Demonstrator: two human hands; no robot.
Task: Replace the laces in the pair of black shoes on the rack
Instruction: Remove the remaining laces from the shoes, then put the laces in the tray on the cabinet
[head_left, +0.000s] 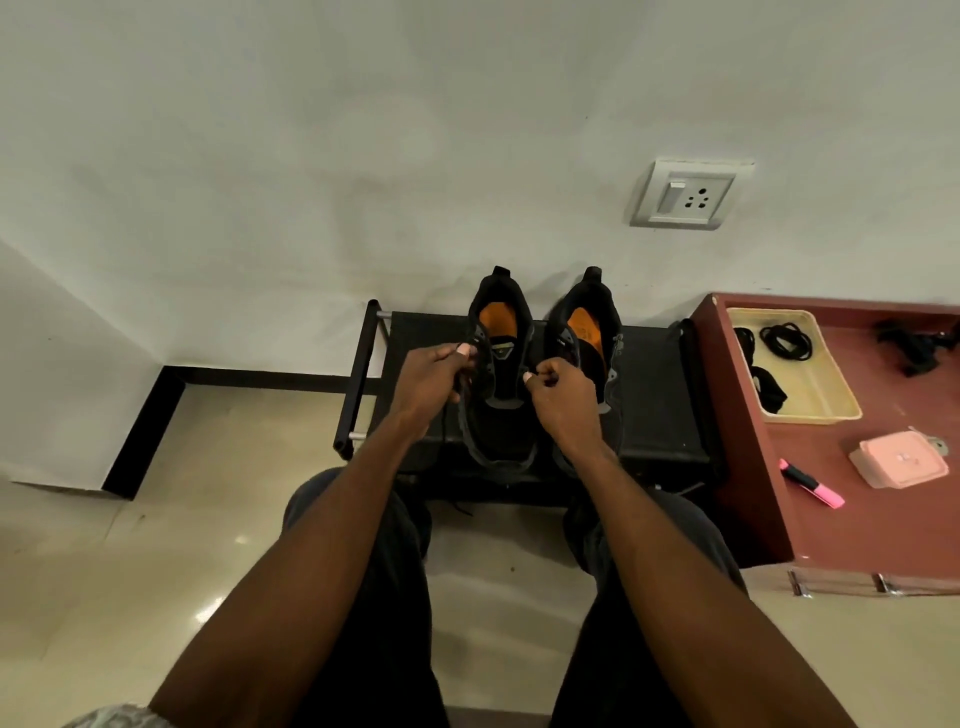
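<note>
- On the rack (660, 395), the left hand (431, 382) and right hand (563, 400) flank the left shoe (501, 364), fingers curled, apparently pinching a lace end each; dark, hard to confirm.
- Uneven pulling could strip an eyelet; the right shoe (592, 332), just beside, might get knocked off the rack.

I am wearing the only camera on my head, and it is looking forward and steeply down along both my forearms to my left hand (434, 375) and right hand (563, 397) at the shoes (501, 364) on the rack (665, 395). Its wide lens is sitting close above my knees and taking in the wall (363, 156) ahead, the floor (130, 571) at left and the table (883, 519) at right.
</note>
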